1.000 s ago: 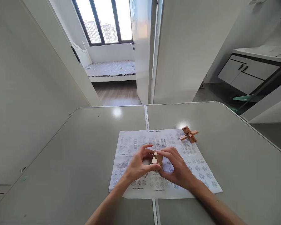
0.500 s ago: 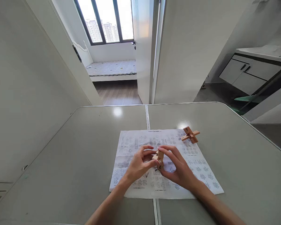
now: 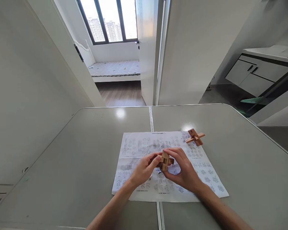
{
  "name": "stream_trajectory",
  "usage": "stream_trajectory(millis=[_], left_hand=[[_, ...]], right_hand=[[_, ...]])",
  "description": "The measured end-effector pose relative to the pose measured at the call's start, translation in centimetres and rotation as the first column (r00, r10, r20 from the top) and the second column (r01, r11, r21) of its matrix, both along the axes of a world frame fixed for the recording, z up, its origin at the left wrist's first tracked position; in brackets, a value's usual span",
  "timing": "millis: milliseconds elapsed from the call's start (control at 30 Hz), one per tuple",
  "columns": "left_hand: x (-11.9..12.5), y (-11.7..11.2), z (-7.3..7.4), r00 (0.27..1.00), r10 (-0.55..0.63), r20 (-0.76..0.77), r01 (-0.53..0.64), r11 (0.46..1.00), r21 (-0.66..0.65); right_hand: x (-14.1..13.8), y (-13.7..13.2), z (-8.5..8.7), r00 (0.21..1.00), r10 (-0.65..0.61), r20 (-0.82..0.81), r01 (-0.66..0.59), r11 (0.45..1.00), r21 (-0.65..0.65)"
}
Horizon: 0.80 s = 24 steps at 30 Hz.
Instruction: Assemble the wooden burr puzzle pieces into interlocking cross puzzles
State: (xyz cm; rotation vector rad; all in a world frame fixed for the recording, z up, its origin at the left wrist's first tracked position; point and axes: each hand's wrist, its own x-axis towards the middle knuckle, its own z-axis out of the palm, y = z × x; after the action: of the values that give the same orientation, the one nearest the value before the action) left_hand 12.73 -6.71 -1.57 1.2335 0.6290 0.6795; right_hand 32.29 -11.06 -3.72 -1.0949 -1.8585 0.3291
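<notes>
Between my two hands is a small wooden interlocking puzzle (image 3: 164, 160), made of notched light-brown pieces with dark marks on the lower end. My left hand (image 3: 145, 169) pinches its left side, thumb in front and fingers curled behind. From the right, my right hand (image 3: 183, 167) grips the upright piece at its top and bottom with fingertips and thumb. Below them lies a printed instruction sheet (image 3: 132, 163) with rows of small diagrams. A second crossed wooden puzzle assembly (image 3: 195, 137) rests on the sheet's far right corner.
The grey-green table (image 3: 86, 166) has a light seam (image 3: 151, 118) down its middle and a raised pale rim. Beyond its far edge stand an open door (image 3: 148, 57), a bed (image 3: 117, 68) and, at right, a white cabinet (image 3: 252, 75).
My left fingers have closed in around the puzzle, and a wooden piece now sticks out on its right side. The crossed assembly and the sheet stay in place.
</notes>
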Motion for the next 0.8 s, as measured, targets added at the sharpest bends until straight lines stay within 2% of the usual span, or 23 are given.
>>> stream_trajectory(millis=[367,600,800], left_hand=[[-0.1,-0.07,-0.31,0.996,0.029,-0.088,-0.025,0.999,0.045],[-0.05,-0.55,-0.44,0.986,0.065,-0.155,-0.046,0.991,0.122],[0.0,-0.78,0.15,0.968,0.105,-0.227,-0.055,0.975,0.215]], right_hand=[[-0.15,-0.16,0.04,0.999,-0.038,-0.011,0.038,0.999,0.008],[-0.07,-0.14,0.2,0.999,-0.036,-0.009,0.036,0.999,0.0],[-0.22,-0.17,0.21,0.998,-0.057,0.013,0.057,0.998,0.03]])
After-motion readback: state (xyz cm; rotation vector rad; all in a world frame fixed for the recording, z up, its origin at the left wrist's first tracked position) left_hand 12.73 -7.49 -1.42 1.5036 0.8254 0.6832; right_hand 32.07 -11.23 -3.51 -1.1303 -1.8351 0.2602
